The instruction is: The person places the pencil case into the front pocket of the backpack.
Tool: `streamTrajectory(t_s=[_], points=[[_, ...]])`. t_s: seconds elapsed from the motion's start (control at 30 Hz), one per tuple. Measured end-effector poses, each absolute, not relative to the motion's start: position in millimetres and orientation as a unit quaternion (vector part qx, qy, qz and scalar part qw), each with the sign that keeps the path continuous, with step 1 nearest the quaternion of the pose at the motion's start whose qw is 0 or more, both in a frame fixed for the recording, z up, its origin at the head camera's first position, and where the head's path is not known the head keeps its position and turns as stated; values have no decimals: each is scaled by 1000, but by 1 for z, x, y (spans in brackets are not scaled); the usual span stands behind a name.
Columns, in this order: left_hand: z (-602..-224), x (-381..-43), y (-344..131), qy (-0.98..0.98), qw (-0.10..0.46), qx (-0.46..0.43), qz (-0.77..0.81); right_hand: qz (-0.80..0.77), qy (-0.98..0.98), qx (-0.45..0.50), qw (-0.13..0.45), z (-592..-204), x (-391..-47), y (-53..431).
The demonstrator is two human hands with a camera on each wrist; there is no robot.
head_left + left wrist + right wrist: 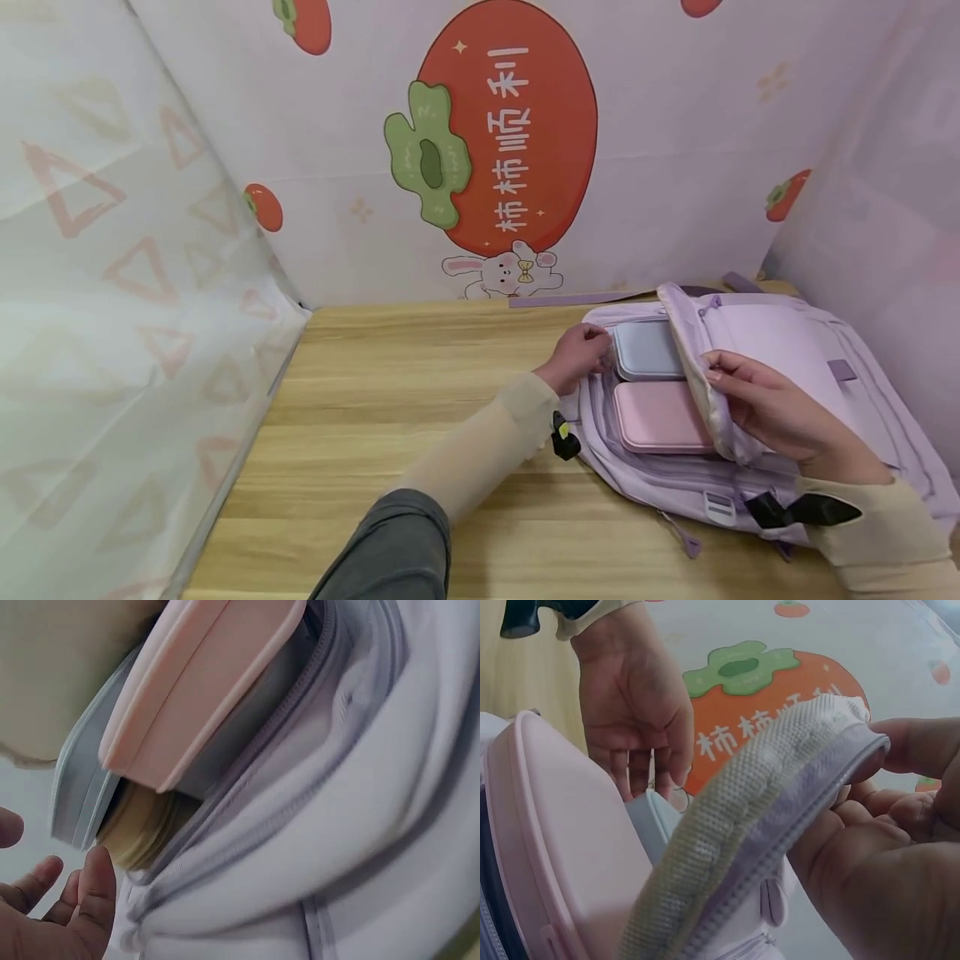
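Note:
A lilac backpack (787, 329) lies unzipped on the table's right side. Inside its opening, a light blue case (647, 350) sits beyond a pink case (660, 415). My left hand (579, 357) is at the blue case's left end, its fingers loosely bent with nothing visible between them in the left wrist view. Under the cases, that view shows a yellowish-tan item (139, 829) with a rounded edge, mostly hidden. With thumb and fingers my right hand (780, 410) pinches the edge of the backpack's flap (742, 795), holding it raised over the cases' right ends.
The wooden table (360, 392) extends left of the backpack. A printed cloth (337, 108) hangs behind it, and another patterned sheet (142, 275) borders the left side. A purple strap (562, 300) lies along the back edge; a zipper pull (690, 546) hangs at the front.

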State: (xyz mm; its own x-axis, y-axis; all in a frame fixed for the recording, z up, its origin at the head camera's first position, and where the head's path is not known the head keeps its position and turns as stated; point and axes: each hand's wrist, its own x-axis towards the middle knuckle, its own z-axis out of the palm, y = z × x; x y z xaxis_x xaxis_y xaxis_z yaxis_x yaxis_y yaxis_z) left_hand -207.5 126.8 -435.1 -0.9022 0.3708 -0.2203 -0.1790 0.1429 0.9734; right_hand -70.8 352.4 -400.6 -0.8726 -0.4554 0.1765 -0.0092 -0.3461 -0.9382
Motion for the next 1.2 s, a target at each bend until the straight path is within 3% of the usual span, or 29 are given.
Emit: streamTrajectory(t_s=[0.2,0.43,0.73,1.2], points=[[-434,-207,106,690,237,38,683,-742,641,-176,89,-401,-68,338],[-435,-204,80,677,262,21,688,-716,676,-162,67,-402,-66,327],[-445,-203,48,662,258,11,704,-592,785,-178,29,-399,-68,307],[-453,-198,6,651,263,-5,713,-409,902,-133,21,-394,-75,278]])
